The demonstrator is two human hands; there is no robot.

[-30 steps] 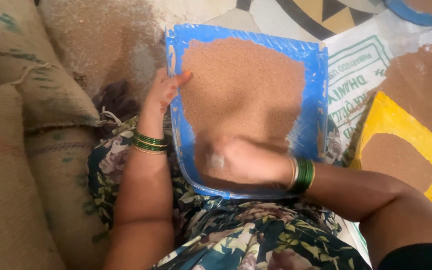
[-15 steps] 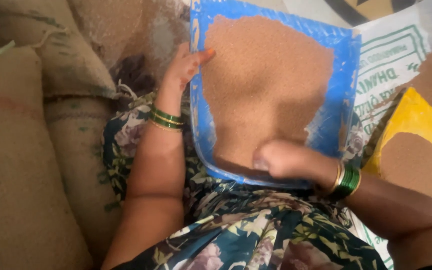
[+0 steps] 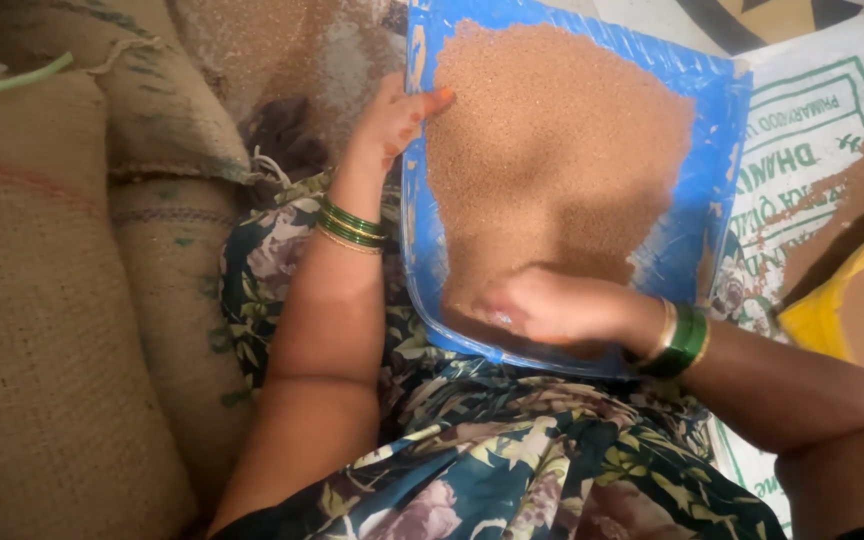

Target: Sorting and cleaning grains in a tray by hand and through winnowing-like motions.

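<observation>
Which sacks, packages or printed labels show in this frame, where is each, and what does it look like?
Burlap sacks: stacked at left, coarse brown weave.
Printed woven sack: flat under the blue tray's right side, white with green lettering and border.
Yellow bag: right edge, open, holding brown grain.
No screens or signs.

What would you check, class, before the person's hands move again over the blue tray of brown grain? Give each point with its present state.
1. Left hand grips the blue tray at its left rim: ok.
2. Right hand rests inside the tray's near edge, on the brown grain: ok.
3. Grain lies within the rim: ok.
4. Tray sits steady on the lap: cannot tell.
5. Right fingers open or closed: cannot tell, blurred.
6. Burlap sacks stand apart from the tray: ok.
</observation>
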